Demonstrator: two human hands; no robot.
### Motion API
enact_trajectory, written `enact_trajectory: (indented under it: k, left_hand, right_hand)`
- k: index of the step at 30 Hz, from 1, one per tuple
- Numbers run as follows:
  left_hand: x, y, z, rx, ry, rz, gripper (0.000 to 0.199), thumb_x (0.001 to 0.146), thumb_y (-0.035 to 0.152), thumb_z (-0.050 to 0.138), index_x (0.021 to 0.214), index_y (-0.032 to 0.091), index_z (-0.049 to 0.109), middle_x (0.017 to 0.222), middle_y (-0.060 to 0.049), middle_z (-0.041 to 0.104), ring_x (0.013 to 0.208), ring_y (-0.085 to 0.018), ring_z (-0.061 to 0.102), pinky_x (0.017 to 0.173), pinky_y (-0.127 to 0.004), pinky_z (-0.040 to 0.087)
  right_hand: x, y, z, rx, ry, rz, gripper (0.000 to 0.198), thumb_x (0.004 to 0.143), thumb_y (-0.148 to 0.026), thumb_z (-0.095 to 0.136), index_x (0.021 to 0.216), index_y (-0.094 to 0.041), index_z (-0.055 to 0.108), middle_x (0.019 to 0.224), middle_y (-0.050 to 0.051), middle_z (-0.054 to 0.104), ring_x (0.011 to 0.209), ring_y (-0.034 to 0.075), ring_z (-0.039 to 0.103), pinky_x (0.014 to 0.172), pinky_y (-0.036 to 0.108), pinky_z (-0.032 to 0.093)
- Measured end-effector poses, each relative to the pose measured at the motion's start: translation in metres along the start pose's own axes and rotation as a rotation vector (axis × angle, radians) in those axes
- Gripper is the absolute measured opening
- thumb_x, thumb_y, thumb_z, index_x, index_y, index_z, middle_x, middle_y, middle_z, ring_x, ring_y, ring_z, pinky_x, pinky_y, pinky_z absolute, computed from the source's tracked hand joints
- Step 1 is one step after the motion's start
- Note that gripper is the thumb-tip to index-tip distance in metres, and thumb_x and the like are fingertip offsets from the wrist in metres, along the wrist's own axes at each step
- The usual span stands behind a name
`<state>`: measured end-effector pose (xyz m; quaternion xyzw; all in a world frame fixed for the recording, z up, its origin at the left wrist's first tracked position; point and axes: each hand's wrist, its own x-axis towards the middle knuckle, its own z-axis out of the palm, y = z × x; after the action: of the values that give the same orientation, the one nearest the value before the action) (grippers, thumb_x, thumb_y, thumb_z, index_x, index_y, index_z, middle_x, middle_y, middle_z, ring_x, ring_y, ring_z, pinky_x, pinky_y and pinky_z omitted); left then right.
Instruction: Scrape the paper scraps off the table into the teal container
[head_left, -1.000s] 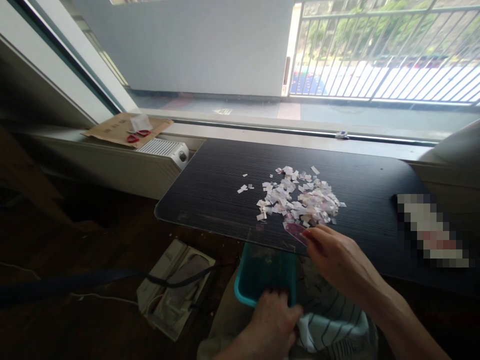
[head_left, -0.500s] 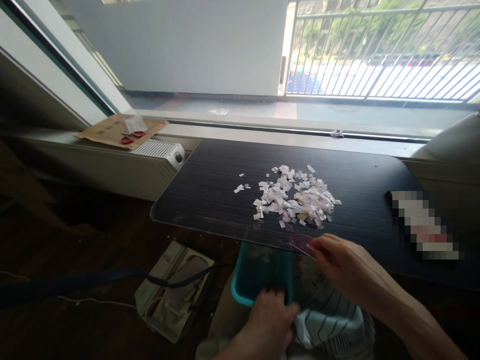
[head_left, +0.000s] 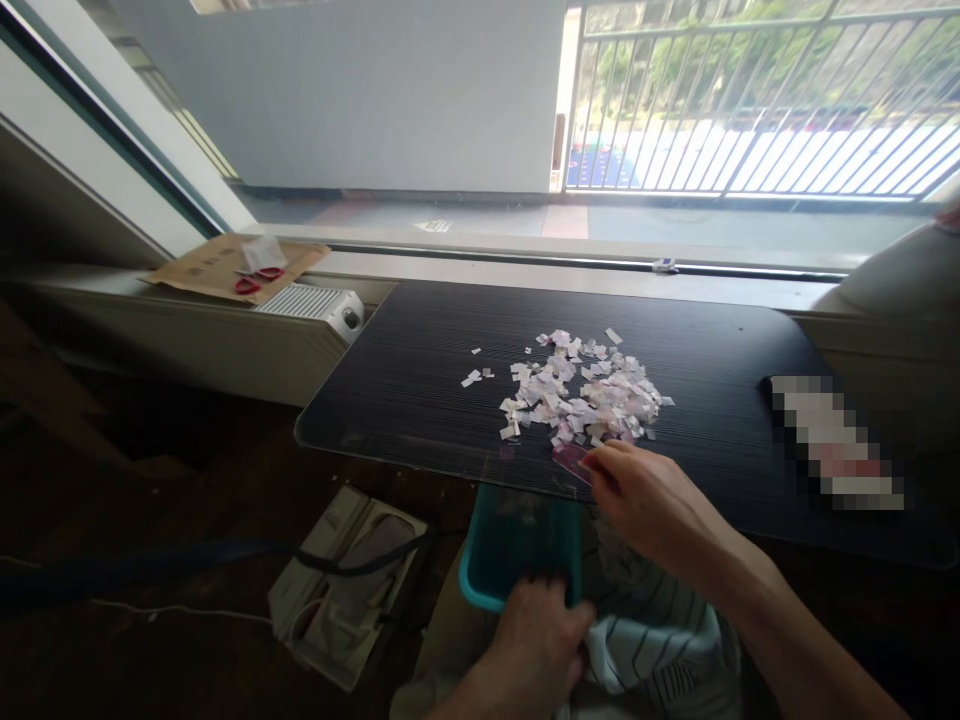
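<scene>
Many small paper scraps, whitish and pinkish, lie in a loose heap on the dark tabletop. My right hand pinches a thin, see-through pink plastic piece with a rounded end. That piece lies flat at the near side of the heap, close to the table's front edge. Below the edge, my left hand grips the near rim of a teal plastic bin. Its fingertips reach inside the bin and are partly hidden. Some pale bits show dimly within it.
Red-handled scissors rest on a brown envelope on the sill at left, near a white radiator. A blurred-out object lies on the table's right side. An open box stands on the floor at left.
My right hand has moved left and slightly away from me, bringing the pink piece up to the heap's near edge. My left hand stays on the bin's rim.
</scene>
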<state>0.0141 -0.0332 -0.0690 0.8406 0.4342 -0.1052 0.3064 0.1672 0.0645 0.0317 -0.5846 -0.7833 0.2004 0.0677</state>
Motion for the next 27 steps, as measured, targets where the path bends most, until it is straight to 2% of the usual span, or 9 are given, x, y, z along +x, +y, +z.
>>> enact_trajectory:
  k: [3,6,14,18,23,27]
  left_hand:
    - [-0.001,0.000,0.000,-0.006,0.010,-0.001,0.022,0.083,0.028,0.061,0.104,0.021,0.062,0.103,-0.011,0.058,0.099,-0.029,0.056,0.086,-0.043,0.044]
    - [0.000,0.000,0.000,-0.008,0.012,0.007,0.022,0.084,0.028,0.060,0.104,0.021,0.062,0.103,-0.011,0.058,0.099,-0.029,0.055,0.087,-0.043,0.044]
    - [0.001,0.000,0.001,-0.008,0.010,0.023,0.026,0.082,0.027,0.062,0.107,0.021,0.063,0.104,-0.011,0.058,0.099,-0.029,0.055,0.086,-0.042,0.044]
    - [0.000,0.000,0.001,-0.004,0.016,0.009,0.024,0.083,0.027,0.061,0.106,0.021,0.063,0.103,-0.011,0.058,0.099,-0.030,0.055,0.085,-0.042,0.044]
    - [-0.001,-0.001,0.000,-0.009,0.015,0.018,0.024,0.082,0.028,0.062,0.105,0.021,0.063,0.103,-0.011,0.059,0.098,-0.029,0.056,0.085,-0.042,0.045]
    - [-0.001,0.000,-0.001,-0.012,0.018,0.016,0.023,0.081,0.026,0.062,0.103,0.020,0.063,0.102,-0.011,0.059,0.097,-0.029,0.056,0.085,-0.042,0.045]
  right_hand:
    - [-0.014,0.005,-0.004,-0.014,-0.032,-0.002,0.022,0.091,-0.014,0.045,0.083,-0.017,0.066,0.077,0.003,0.062,0.070,0.017,0.060,0.064,0.028,0.037]
    - [-0.022,0.011,-0.006,-0.037,0.013,0.019,0.022,0.090,-0.015,0.044,0.083,-0.017,0.065,0.076,0.003,0.061,0.069,0.017,0.059,0.064,0.028,0.037]
    - [0.002,0.012,0.002,-0.102,0.159,0.024,0.023,0.091,-0.018,0.043,0.079,-0.019,0.062,0.082,0.005,0.064,0.071,0.018,0.060,0.065,0.028,0.038]
    - [0.006,0.009,0.002,-0.016,0.100,-0.002,0.021,0.091,-0.017,0.045,0.084,-0.018,0.064,0.087,0.006,0.066,0.077,0.018,0.063,0.069,0.026,0.040]
    - [-0.002,0.010,-0.008,-0.066,0.000,0.039,0.022,0.089,-0.015,0.046,0.085,-0.018,0.067,0.083,0.006,0.067,0.080,0.020,0.065,0.070,0.028,0.041]
    - [-0.010,0.014,-0.011,-0.057,0.029,0.048,0.023,0.089,-0.016,0.045,0.088,-0.018,0.068,0.085,0.006,0.067,0.077,0.020,0.065,0.070,0.028,0.042]
